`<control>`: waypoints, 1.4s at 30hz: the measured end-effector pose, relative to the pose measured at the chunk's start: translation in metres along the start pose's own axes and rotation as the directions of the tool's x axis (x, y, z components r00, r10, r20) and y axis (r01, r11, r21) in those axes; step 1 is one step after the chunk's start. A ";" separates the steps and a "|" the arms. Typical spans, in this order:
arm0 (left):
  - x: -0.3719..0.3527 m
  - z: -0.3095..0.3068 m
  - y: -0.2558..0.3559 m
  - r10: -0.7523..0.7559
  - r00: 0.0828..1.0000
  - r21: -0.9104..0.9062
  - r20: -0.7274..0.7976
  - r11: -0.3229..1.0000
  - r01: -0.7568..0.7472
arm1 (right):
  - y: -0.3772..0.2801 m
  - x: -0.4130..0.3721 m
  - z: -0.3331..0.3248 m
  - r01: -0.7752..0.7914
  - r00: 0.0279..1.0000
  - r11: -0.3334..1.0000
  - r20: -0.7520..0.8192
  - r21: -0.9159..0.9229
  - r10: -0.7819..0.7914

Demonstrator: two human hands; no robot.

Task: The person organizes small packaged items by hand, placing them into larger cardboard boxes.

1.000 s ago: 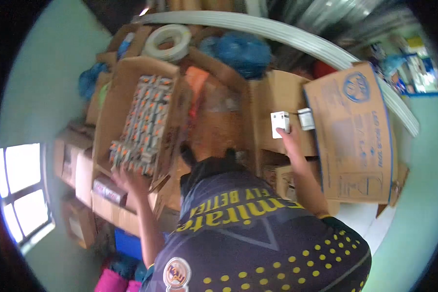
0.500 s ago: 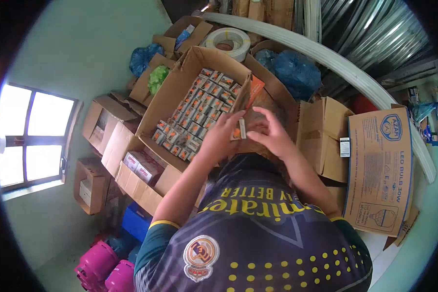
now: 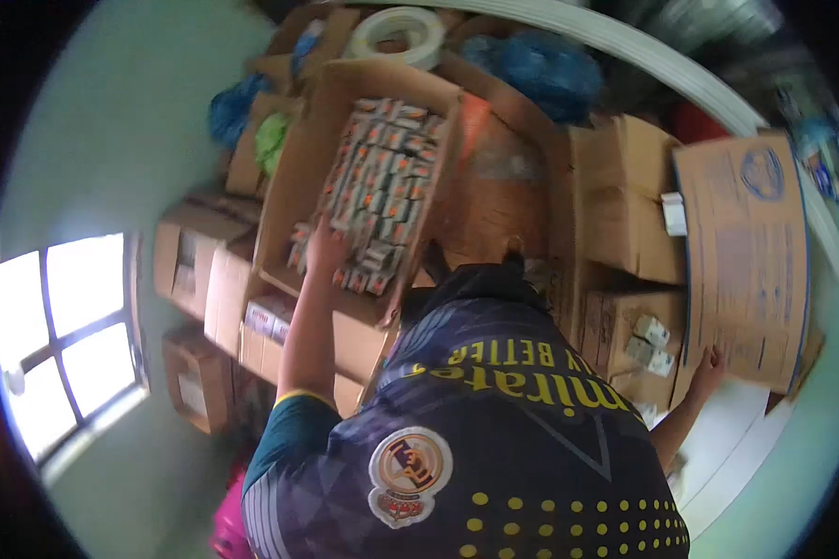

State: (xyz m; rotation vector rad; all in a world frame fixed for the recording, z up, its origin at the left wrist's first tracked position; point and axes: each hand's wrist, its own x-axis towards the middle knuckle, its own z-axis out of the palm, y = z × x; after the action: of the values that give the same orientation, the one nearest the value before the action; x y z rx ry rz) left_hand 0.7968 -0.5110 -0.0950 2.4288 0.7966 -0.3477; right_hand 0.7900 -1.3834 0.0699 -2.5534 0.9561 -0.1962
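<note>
My left hand [image 3: 326,250] is inside the large open carton [image 3: 280,219], over the lower left part of the rows of small boxes [image 3: 382,182] with grey and orange sides. Its fingers touch or lie just above the boxes, and what they hold, if anything, is hidden. At the right, my right hand [image 3: 708,371] is by the lower edge of the printed cardboard panel [image 3: 750,261]. Its fingers look blurred, and nothing can be made out in them. Several small white boxes [image 3: 651,345] lie on a carton to its left.
Another deep carton [image 3: 559,186] stands right of the box rows. Behind are a white coil [image 3: 396,37] and a blue plastic bag [image 3: 550,70]. A green bag [image 3: 270,142] and open cartons [image 3: 191,247] line the left, near a window [image 3: 89,326].
My hands have moved apart: the left into the carton of small boxes, the right down to the right. The small box between them no longer shows there. The view has shifted.
</note>
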 end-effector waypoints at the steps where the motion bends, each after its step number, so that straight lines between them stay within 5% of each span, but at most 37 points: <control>1: -0.005 0.000 0.008 -0.063 0.997 0.099 0.055 0.993 0.058 | 0.049 0.006 -0.005 -0.012 1.000 0.987 0.005 0.158 0.011; 3: -0.008 0.017 0.007 -0.083 0.987 0.135 0.137 0.989 0.065 | 0.151 -0.003 -0.017 -0.173 0.984 0.935 0.094 0.309 0.151; 4: -0.005 0.022 0.011 -0.068 0.989 0.253 0.130 0.967 0.033 | 0.160 -0.037 -0.013 0.121 0.987 0.977 -0.125 0.177 -0.099; 5: -0.002 0.027 0.015 -0.052 0.991 0.371 0.123 0.929 0.003 | 0.183 -0.047 -0.014 0.246 0.967 0.954 -0.027 -0.171 -0.254; 6: -0.001 0.032 0.021 -0.036 0.993 0.481 0.115 0.876 -0.024 | 0.131 -0.073 -0.016 -0.169 0.986 0.985 0.003 0.034 0.169; 7: -0.013 0.022 0.059 -0.092 0.978 0.499 0.189 0.866 -0.015 | 0.142 -0.086 -0.004 -0.176 0.984 0.983 -0.021 -0.045 0.175; 9: 0.025 0.059 0.009 0.047 0.969 0.568 0.241 0.803 -0.180 | 0.099 -0.111 0.000 -0.120 0.992 0.976 0.023 -0.179 0.126; 13: 0.013 0.071 0.043 -0.190 0.962 0.702 0.196 0.712 -0.002 | 0.110 -0.126 0.030 -0.078 0.977 0.975 0.179 -0.208 0.116; 16: 0.034 0.076 0.031 -0.368 0.793 0.709 0.485 0.697 -0.110 | 0.100 -0.130 0.042 -0.011 0.995 0.985 0.100 -0.170 0.028; 18: 0.023 0.084 0.031 -0.169 0.772 0.778 0.613 0.301 -0.551 | 0.094 -0.125 0.040 0.199 0.973 0.978 0.129 -0.060 -0.190; 19: 0.027 0.083 0.013 -0.245 0.804 0.776 0.542 0.514 -0.365 | 0.092 -0.119 0.041 0.196 0.970 0.949 0.191 -0.247 -0.150; 20: 0.033 0.084 -0.008 -0.319 0.826 0.721 0.464 0.679 -0.142 | 0.085 -0.115 0.040 0.235 0.961 0.945 0.198 -0.227 -0.191; 21: -0.017 0.065 0.058 -0.278 0.915 0.692 0.294 0.722 -0.003 | 0.077 -0.107 0.036 0.254 0.952 0.916 0.244 -0.310 -0.182; 22: 0.019 0.083 0.022 -0.388 0.841 0.656 0.377 0.753 0.053 | 0.095 -0.096 0.042 0.354 0.929 0.885 0.222 -0.304 -0.296; 24: -0.036 0.055 0.103 -0.195 0.980 0.539 0.029 0.829 0.149 | 0.137 -0.069 0.049 0.427 0.889 0.887 0.260 -0.176 -0.377; 25: -0.031 0.052 0.103 -0.057 0.997 0.455 -0.042 0.888 0.070 | 0.137 -0.057 0.050 0.412 0.887 0.899 0.291 -0.149 -0.358; 28: -0.054 0.030 0.160 0.177 0.950 0.190 -0.256 0.973 -0.131 | 0.116 -0.043 0.019 0.375 0.869 0.925 0.370 -0.057 -0.330; 30: -0.079 0.022 0.209 0.410 0.845 0.032 -0.344 0.904 -0.426 | 0.054 -0.052 0.004 0.386 0.846 0.922 0.389 0.025 -0.365; 34: -0.110 0.033 0.291 0.675 0.689 0.041 -0.264 0.722 -0.691 | 0.084 -0.049 0.043 0.598 0.781 0.777 0.362 -0.198 -0.509; 37: -0.128 0.044 0.326 0.819 0.569 -0.098 -0.069 0.563 -0.821 | 0.059 -0.055 0.037 0.448 0.851 0.873 0.392 -0.193 -0.350; 42: -0.184 0.042 0.396 0.937 0.286 -0.284 0.202 0.335 -0.898 | -0.059 -0.088 0.038 0.347 0.861 0.928 0.347 0.136 -0.373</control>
State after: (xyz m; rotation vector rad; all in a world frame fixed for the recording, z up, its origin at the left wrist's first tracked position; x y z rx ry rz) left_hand 0.8894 -0.8858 0.1125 2.1679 -0.8121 -0.1994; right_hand 0.7686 -1.2730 0.0607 -2.5550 0.3195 0.1428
